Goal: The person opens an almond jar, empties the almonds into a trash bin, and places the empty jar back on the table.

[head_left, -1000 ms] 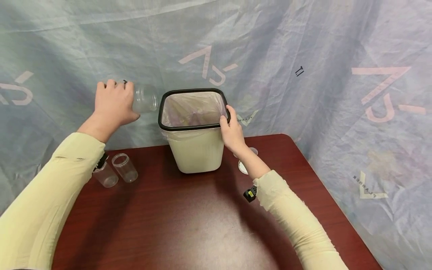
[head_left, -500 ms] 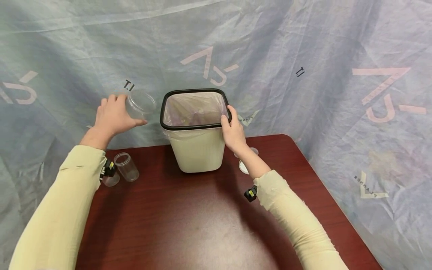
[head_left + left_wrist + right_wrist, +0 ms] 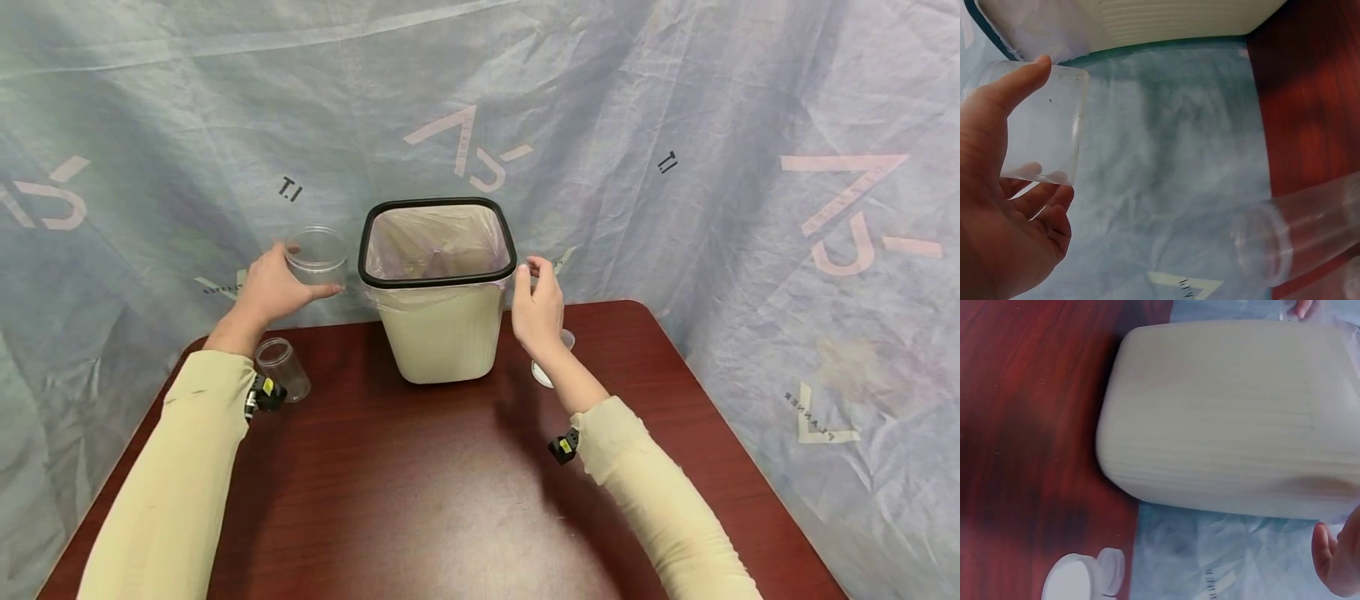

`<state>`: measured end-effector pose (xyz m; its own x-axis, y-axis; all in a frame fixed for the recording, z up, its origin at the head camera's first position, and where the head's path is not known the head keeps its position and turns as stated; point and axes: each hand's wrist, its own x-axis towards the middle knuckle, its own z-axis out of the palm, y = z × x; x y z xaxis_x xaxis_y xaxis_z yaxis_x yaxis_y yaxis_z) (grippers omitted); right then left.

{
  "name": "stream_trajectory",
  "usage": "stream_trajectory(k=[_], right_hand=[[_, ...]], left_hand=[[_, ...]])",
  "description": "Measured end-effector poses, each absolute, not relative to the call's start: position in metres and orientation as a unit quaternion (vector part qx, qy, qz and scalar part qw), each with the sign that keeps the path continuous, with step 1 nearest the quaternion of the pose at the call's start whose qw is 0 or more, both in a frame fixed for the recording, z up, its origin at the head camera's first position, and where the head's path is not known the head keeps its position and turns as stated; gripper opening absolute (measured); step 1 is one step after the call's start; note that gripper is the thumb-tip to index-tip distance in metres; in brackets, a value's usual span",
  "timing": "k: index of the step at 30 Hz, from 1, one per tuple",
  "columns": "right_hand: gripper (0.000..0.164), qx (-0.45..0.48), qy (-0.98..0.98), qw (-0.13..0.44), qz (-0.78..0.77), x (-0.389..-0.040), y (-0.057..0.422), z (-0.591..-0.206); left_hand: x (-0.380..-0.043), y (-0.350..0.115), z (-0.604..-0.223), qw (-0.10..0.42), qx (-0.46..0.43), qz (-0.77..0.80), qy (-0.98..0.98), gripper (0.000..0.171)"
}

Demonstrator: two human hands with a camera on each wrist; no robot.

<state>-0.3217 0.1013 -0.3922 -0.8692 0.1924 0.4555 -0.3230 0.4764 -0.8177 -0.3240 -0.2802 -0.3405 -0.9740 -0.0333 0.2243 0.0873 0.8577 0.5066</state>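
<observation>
My left hand grips a clear plastic jar, held upright with its mouth up, left of the bin. In the left wrist view, the thumb lies along one side of the jar and the fingers along the other; nothing shows inside it. A cream trash bin with a black rim and a thin plastic liner stands at the back of the table. My right hand is raised just off the bin's right rim, fingers loosely bent and holding nothing.
Another clear jar stands on the table beside the left wrist; a further one shows partly in the left wrist view. Several lids lie right of the bin, partly behind the right forearm. A printed grey cloth hangs behind.
My left hand has lowered and turned the jar from lying sideways to upright, staying left of the bin. My right hand has let go of the bin's rim and shifted slightly right.
</observation>
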Motion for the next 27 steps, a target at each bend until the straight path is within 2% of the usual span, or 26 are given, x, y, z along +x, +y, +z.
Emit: stream_trajectory(k=[4,14,27], right_hand=[[0.045,0.023,-0.82,0.255,0.512,-0.32,0.108,-0.402],[0.032,-0.017,-0.842,0.213,0.495,-0.316,0.122,-0.435],[0.034,-0.014,-0.873,0.155,0.462,-0.308,0.129,-0.481]], left_hand=[[-0.323,-0.28,-0.352,0.105,-0.004,-0.288,-0.952,0.105],[-0.32,-0.276,-0.388,0.1,0.005,-0.316,-0.943,0.102],[-0.309,-0.269,-0.439,0.081,0.014,-0.339,-0.937,0.1]])
